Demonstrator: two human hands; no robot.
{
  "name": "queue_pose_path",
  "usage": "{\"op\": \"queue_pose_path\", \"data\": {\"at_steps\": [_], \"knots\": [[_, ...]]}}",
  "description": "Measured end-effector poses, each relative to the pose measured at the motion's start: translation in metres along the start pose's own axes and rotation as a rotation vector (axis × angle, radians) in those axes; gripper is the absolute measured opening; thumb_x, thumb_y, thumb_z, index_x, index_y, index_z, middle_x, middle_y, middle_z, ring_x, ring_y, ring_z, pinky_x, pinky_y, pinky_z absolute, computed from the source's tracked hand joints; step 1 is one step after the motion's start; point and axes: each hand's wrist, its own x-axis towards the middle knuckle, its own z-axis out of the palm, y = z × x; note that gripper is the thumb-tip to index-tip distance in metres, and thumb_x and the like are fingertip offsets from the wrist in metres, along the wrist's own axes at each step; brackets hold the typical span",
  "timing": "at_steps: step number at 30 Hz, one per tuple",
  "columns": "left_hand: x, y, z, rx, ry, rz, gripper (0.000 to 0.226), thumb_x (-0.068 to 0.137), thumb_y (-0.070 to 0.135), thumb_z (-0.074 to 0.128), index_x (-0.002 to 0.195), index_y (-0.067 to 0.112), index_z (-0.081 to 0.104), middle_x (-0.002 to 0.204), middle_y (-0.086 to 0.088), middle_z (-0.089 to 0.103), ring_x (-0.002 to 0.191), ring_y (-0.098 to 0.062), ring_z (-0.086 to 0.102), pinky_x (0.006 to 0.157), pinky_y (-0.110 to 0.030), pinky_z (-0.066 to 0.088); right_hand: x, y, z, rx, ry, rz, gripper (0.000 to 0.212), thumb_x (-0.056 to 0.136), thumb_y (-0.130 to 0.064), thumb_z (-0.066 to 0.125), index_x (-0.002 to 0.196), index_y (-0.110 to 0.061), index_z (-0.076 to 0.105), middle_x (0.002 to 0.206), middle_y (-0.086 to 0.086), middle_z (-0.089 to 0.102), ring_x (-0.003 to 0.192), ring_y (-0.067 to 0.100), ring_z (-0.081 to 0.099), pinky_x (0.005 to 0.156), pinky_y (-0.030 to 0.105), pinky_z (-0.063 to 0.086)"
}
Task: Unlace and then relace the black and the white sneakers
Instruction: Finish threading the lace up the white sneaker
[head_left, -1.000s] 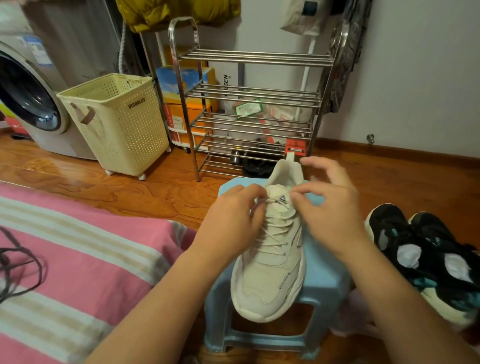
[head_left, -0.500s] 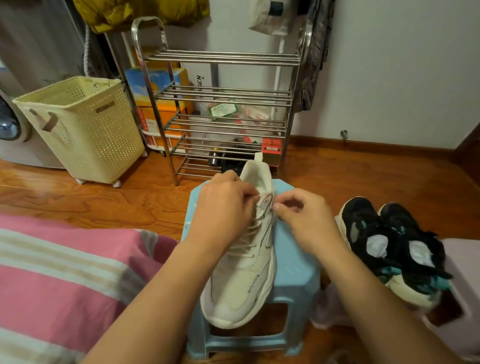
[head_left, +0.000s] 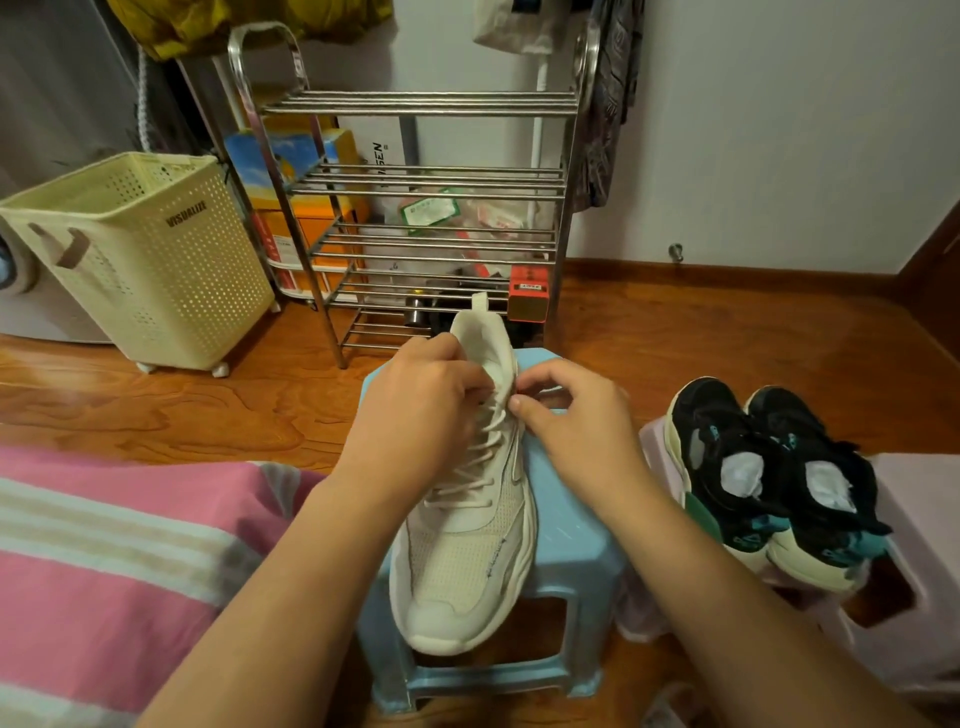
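Note:
A white sneaker (head_left: 462, 551) lies on a light blue stool (head_left: 571, 535), toe toward me, tilted onto its side. My left hand (head_left: 421, 410) grips the shoe's collar and top laces on the left. My right hand (head_left: 576, 415) pinches the white lace (head_left: 480, 457) at the top eyelet on the right side. The lace's ends are hidden by my fingers. Two black sneakers (head_left: 774, 478) with teal and cream soles rest side by side on a pale pink stool (head_left: 914, 597) to the right.
A metal shoe rack (head_left: 426, 218) stands just behind the blue stool. A cream laundry basket (head_left: 140, 254) sits on the wood floor at the left, beside a washing machine (head_left: 21, 291). A pink striped bedcover (head_left: 114, 561) fills the lower left.
The view has swung right. Both hands have moved up to the shoe's top eyelets, and the sneaker has tipped onto its side. My right hand has closed into a pinch on the lace.

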Motion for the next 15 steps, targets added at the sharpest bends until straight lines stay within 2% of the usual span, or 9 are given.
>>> {"op": "queue_pose_path", "data": {"at_steps": [2, 5, 8, 10, 13, 15], "knots": [[-0.0015, -0.0015, -0.0004, -0.017, 0.011, 0.012, 0.006, 0.081, 0.02, 0.077, 0.086, 0.019, 0.08, 0.083, 0.0, 0.06, 0.08, -0.027, 0.058, 0.062, -0.04, 0.051, -0.0015, -0.0026, 0.0008, -0.027, 0.015, -0.05, 0.013, 0.084, -0.014, 0.079, 0.093, -0.023, 0.078, 0.089, -0.014, 0.073, 0.086, 0.001, 0.067, 0.079, 0.016, 0.052], [-0.0029, -0.0009, 0.0006, -0.029, 0.021, 0.03, 0.017, 0.082, 0.028, 0.066, 0.086, 0.019, 0.08, 0.083, 0.001, 0.06, 0.078, -0.027, 0.056, 0.062, -0.044, 0.051, -0.0013, -0.0037, 0.0011, -0.104, 0.046, -0.136, 0.013, 0.084, -0.014, 0.079, 0.095, -0.021, 0.08, 0.09, -0.014, 0.074, 0.088, 0.0, 0.066, 0.081, 0.011, 0.048], [-0.003, -0.0058, -0.0003, -0.053, 0.006, 0.062, 0.018, 0.082, 0.025, 0.064, 0.088, 0.02, 0.08, 0.084, 0.003, 0.062, 0.078, -0.027, 0.055, 0.064, -0.047, 0.05, 0.0019, -0.0033, -0.0019, -0.122, 0.04, -0.184, 0.013, 0.083, -0.012, 0.079, 0.093, -0.02, 0.081, 0.088, -0.013, 0.074, 0.086, -0.001, 0.066, 0.08, 0.007, 0.046], [-0.004, -0.0065, -0.0023, -0.056, -0.001, 0.071, 0.017, 0.083, 0.025, 0.064, 0.089, 0.02, 0.079, 0.085, 0.004, 0.062, 0.081, -0.026, 0.056, 0.066, -0.045, 0.05, 0.0045, -0.0032, -0.0045, -0.106, 0.008, -0.182, 0.013, 0.083, -0.013, 0.08, 0.094, -0.02, 0.082, 0.087, -0.014, 0.074, 0.085, -0.002, 0.066, 0.08, 0.008, 0.047], [-0.0044, 0.0006, -0.0033, -0.058, 0.064, -0.048, 0.014, 0.084, 0.019, 0.066, 0.084, 0.014, 0.078, 0.079, 0.002, 0.059, 0.078, -0.023, 0.054, 0.063, -0.038, 0.047, 0.0025, -0.0039, -0.0034, -0.116, -0.002, -0.244, 0.014, 0.082, -0.013, 0.081, 0.095, -0.017, 0.082, 0.089, -0.01, 0.075, 0.085, 0.0, 0.067, 0.08, 0.011, 0.049], [-0.0026, 0.0031, -0.0018, -0.045, 0.054, -0.064, 0.011, 0.084, 0.013, 0.067, 0.08, 0.013, 0.078, 0.076, 0.0, 0.058, 0.077, -0.024, 0.053, 0.061, -0.037, 0.045, -0.0008, -0.0034, -0.0003, -0.107, 0.008, -0.235, 0.013, 0.083, -0.012, 0.08, 0.095, -0.018, 0.082, 0.089, -0.011, 0.076, 0.086, 0.0, 0.068, 0.081, 0.013, 0.05]]}}
